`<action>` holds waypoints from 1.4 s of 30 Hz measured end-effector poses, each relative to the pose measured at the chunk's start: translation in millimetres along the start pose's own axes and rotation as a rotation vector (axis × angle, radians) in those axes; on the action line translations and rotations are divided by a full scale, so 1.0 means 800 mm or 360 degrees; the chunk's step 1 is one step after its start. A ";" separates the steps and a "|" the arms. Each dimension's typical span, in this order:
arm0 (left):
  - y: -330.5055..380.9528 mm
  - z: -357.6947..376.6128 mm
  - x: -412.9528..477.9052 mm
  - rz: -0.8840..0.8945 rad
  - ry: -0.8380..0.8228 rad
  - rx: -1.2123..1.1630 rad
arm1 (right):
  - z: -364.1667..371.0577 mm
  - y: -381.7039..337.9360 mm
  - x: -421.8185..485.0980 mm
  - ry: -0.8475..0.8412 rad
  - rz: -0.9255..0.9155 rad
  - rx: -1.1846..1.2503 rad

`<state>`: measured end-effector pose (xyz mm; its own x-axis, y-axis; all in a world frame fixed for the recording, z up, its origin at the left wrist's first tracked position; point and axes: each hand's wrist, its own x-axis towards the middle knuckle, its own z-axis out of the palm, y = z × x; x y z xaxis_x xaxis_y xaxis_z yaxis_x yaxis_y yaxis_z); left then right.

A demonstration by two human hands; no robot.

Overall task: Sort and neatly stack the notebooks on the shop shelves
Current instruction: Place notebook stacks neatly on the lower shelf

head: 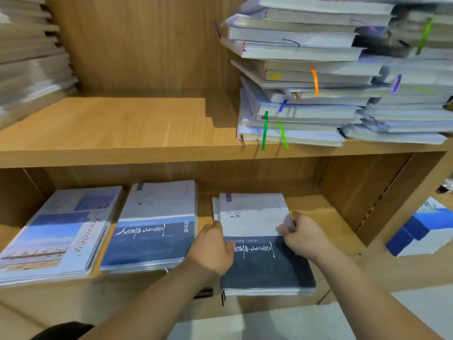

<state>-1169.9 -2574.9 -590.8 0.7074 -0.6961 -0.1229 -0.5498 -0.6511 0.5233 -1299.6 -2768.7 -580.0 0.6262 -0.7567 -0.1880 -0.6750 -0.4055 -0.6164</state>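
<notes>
So both hands are on the same book here, down on the lower shelf [328, 214]. The top notebook [255, 217], white on its far half and dark navy on its near half with white brush lettering, lies flat on a short stack [269, 292] of the same kind at the right end of that shelf. A second cover edge peeks out just left of its far corner. The left hand [213, 246] grips its left edge, fingers curled down the side and thumb on the cover. The right hand [302, 235] pinches the right edge about halfway up, fingers bent. Just left of that is a middle stack [152, 229] with the same design in lighter blue, and further left a stack of sky-photo covers [56, 231], tilted a bit. On the upper shelf [110, 126] there's a messy pile [306, 77] with coloured ribbon bookmarks hanging out, books sitting at all angles, and another pile [416, 94] right against it. A blurry pile [29, 57] sits at the far left. Off to the right, outside the unit, there's a blue-and-white thing [421, 229] I can't make out.
</notes>
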 end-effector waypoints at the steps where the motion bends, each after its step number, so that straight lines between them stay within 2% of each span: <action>1: 0.000 0.002 0.005 0.0013 -0.0011 -0.0001 | 0.002 -0.003 0.005 -0.0009 0.0008 -0.0043; 5: -0.009 0.005 0.009 0.0034 0.0001 -0.0104 | 0.011 -0.010 0.018 -0.0048 -0.0026 -0.0199; 11: -0.018 0.003 0.008 0.0054 -0.0043 -0.0265 | 0.008 -0.006 0.013 -0.0102 -0.0151 0.0026; 14: -0.019 0.006 0.010 0.0028 0.0007 -0.0264 | 0.006 0.003 0.011 0.0003 -0.0142 -0.0011; 17: -0.019 0.011 0.011 0.0025 0.0031 -0.0208 | 0.010 0.008 0.008 -0.0068 -0.0084 -0.0037; 25: -0.014 0.004 0.014 0.0010 -0.0007 -0.0167 | 0.013 0.014 0.000 -0.0159 -0.0037 0.0327; 28: -0.008 -0.007 0.002 0.0021 -0.0033 -0.0085 | -0.010 0.017 -0.017 -0.0381 -0.0052 0.0453; 31: -0.012 -0.007 -0.036 0.0116 0.0102 0.0144 | -0.029 0.031 -0.040 -0.0679 -0.0148 0.0259; 32: -0.013 -0.007 -0.051 0.0101 0.0062 0.0135 | -0.029 0.036 -0.047 -0.0716 -0.0159 0.0165; 34: -0.015 -0.003 -0.071 -0.0003 -0.0130 0.0085 | -0.023 0.043 -0.056 -0.0641 -0.0129 -0.0066; 36: -0.015 0.004 -0.072 -0.0033 -0.0207 0.0098 | -0.015 0.040 -0.063 -0.0542 -0.0076 -0.0302; 42: -0.015 0.027 -0.059 0.0107 0.0017 0.0151 | 0.004 0.031 -0.060 -0.0356 -0.0171 -0.0437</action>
<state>-1206.0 -2540.5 -609.6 0.6717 -0.7364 -0.0809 -0.6355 -0.6289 0.4480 -1345.2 -2740.9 -588.9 0.7484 -0.5837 -0.3149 -0.6614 -0.6220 -0.4191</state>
